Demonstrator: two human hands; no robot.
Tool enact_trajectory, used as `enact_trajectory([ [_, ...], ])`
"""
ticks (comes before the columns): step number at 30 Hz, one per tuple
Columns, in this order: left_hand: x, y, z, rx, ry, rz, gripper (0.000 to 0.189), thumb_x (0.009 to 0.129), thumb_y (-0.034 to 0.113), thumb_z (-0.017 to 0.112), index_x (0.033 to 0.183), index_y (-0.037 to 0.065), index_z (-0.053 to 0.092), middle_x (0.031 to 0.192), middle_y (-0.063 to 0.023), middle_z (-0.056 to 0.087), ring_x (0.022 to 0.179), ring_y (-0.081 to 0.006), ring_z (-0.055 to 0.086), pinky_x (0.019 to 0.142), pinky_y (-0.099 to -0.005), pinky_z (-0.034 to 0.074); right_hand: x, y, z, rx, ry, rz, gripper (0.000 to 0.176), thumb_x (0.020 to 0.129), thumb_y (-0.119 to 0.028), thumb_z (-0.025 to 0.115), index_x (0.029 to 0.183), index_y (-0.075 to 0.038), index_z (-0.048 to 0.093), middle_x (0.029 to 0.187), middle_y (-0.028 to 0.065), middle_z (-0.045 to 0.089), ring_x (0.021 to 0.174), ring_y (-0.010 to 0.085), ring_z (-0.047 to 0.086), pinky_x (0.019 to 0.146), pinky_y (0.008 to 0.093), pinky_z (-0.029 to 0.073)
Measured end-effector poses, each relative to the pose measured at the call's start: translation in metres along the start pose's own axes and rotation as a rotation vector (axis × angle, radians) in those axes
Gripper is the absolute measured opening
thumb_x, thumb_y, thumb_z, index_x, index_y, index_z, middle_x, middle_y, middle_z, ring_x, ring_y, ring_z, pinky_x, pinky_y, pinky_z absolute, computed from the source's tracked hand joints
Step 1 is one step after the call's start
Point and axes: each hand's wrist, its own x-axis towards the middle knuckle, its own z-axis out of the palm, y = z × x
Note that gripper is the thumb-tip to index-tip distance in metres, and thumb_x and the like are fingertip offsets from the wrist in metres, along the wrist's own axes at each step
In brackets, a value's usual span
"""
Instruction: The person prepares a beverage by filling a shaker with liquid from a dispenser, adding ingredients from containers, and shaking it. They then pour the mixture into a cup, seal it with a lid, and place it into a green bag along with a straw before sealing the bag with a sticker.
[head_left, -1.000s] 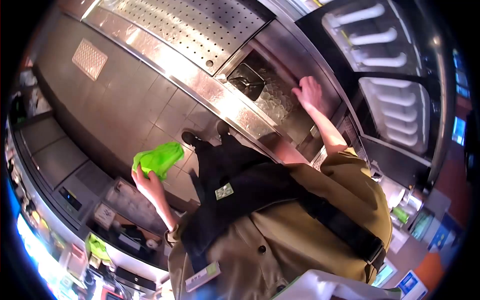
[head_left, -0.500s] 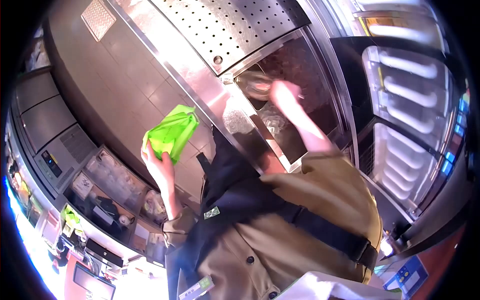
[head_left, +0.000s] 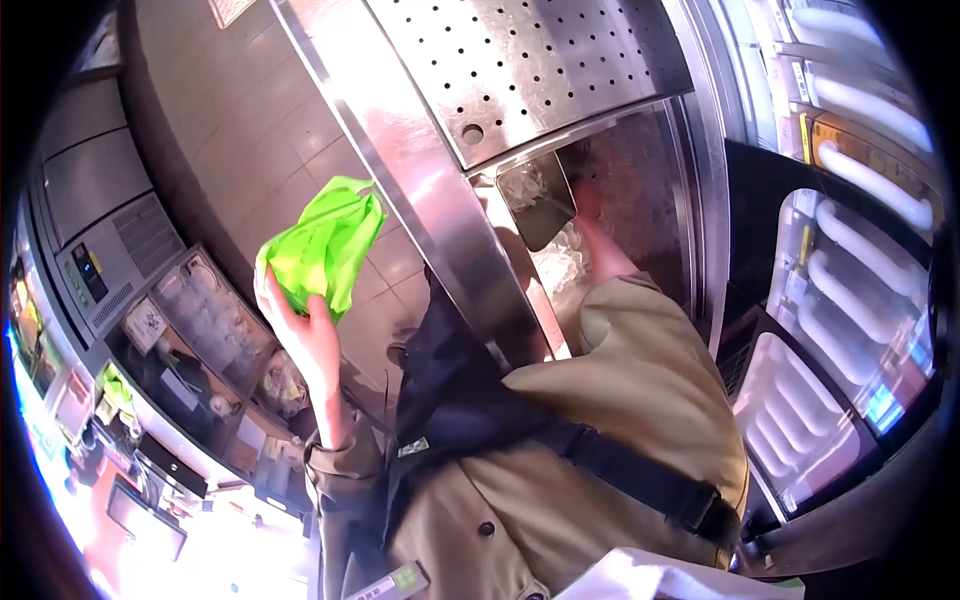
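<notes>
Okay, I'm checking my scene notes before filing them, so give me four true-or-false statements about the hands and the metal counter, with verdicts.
1. The left hand holds a bright green item. True.
2. The perforated metal panel has one round hole larger than its others. True.
3. The right hand rests on top of that panel. False: it reaches into the open well next to the panel, beside a dark container.
4. The green item lies inside the well. False: it is held up outside it, over the tiled floor.

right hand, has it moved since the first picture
Yes, the right hand has moved closer to the perforated metal panel and is now beside the black container.
</notes>
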Motion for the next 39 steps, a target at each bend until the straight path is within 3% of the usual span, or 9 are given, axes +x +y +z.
enact_trajectory([
  [5,0.011,0.019,-0.016,-0.022,0.014,0.123,0.061,0.069,0.002,0.047,0.128,0.000,0.033,0.130,-0.0258,0.028,0.120,-0.0406,0.030,0.099,-0.0427,0.027,-0.029,0.047,-0.041,0.122,0.240,-0.461,0.018,0.077,-0.019,0.053,0.075,-0.002,0.059,0.065,0.0116,0.060,0.055,0.0254,0.058,0.050,0.0347,0.045],
  [8,0.017,0.030,-0.023,-0.029,-0.010,0.119,0.065,0.068,0.006,0.051,0.130,0.006,0.031,0.134,-0.0266,0.021,0.121,-0.0428,0.030,0.096,-0.0423,0.032,-0.071,0.019,-0.130,1.089,-0.067,0.264,0.021,0.080,-0.017,0.049,0.073,0.001,0.057,0.060,0.0066,0.057,0.049,0.0158,0.053,0.046,0.0278,0.041],
  [9,0.018,0.035,-0.024,-0.027,-0.012,0.117,0.065,0.068,0.006,0.052,0.130,0.006,0.031,0.134,-0.0262,0.020,0.120,-0.0430,0.031,0.095,-0.0421,0.034,-0.085,0.013,-0.156,1.119,-0.036,0.230,0.025,0.081,-0.017,0.045,0.071,0.003,0.057,0.057,0.0038,0.055,0.049,0.0094,0.051,0.044,0.0226,0.037],
  [18,0.018,0.058,-0.028,0.008,-0.180,0.207,0.072,0.060,0.007,0.061,0.128,0.010,0.036,0.134,-0.0305,0.014,0.107,-0.0477,0.043,0.085,-0.0440,0.043,-0.151,-0.020,-0.295,0.874,-0.107,-0.061,0.029,0.082,-0.022,0.044,0.075,0.003,0.058,0.055,0.0035,0.053,0.047,0.0089,0.051,0.042,0.0220,0.038],
  [24,0.002,0.059,-0.028,-0.180,-0.275,0.366,0.072,0.058,0.005,0.059,0.127,0.004,0.039,0.136,-0.0323,0.012,0.116,-0.0487,0.034,0.090,-0.0436,0.039,-0.159,-0.172,-0.367,0.266,-0.339,-0.722,0.032,0.082,-0.025,0.043,0.064,-0.002,0.056,0.051,0.0079,0.054,0.047,0.0185,0.053,0.046,0.0304,0.042],
  [28,-0.006,0.059,-0.053,-0.249,-0.290,0.452,0.074,0.059,0.004,0.059,0.128,-0.001,0.033,0.136,-0.0288,0.018,0.121,-0.0437,0.031,0.096,-0.0415,0.034,-0.201,-0.262,-0.386,-0.239,0.144,-0.960,0.023,0.076,-0.024,0.050,0.069,-0.005,0.060,0.062,0.0101,0.060,0.050,0.0250,0.057,0.055,0.0338,0.049],
  [34,0.017,-0.007,-0.035,-0.358,-0.171,0.226,0.075,0.063,0.005,0.056,0.131,-0.003,0.026,0.135,-0.0230,0.028,0.127,-0.0324,0.027,0.103,-0.0322,0.024,-0.212,-0.165,-0.403,-0.032,0.666,-0.879,0.023,0.078,-0.024,0.051,0.088,-0.008,0.064,0.077,0.0101,0.063,0.067,0.0227,0.061,0.064,0.0327,0.050],
  [36,0.019,-0.035,-0.033,-0.347,-0.178,0.095,0.075,0.063,0.005,0.055,0.132,-0.001,0.025,0.137,-0.0210,0.027,0.128,-0.0303,0.027,0.103,-0.0309,0.024,-0.208,-0.120,-0.402,0.105,0.122,-0.294,0.033,0.086,-0.031,0.043,0.092,-0.008,0.065,0.082,0.0138,0.065,0.079,0.0236,0.064,0.071,0.0334,0.051],
  [39,0.015,-0.051,-0.031,-0.353,-0.180,0.004,0.078,0.062,0.005,0.054,0.134,0.001,0.024,0.138,-0.0186,0.026,0.127,-0.0293,0.028,0.103,-0.0297,0.024,-0.198,-0.111,-0.358,-0.065,0.067,-0.069,0.038,0.079,-0.039,0.050,0.088,-0.006,0.066,0.085,0.0174,0.064,0.078,0.0288,0.064,0.069,0.0385,0.050],
])
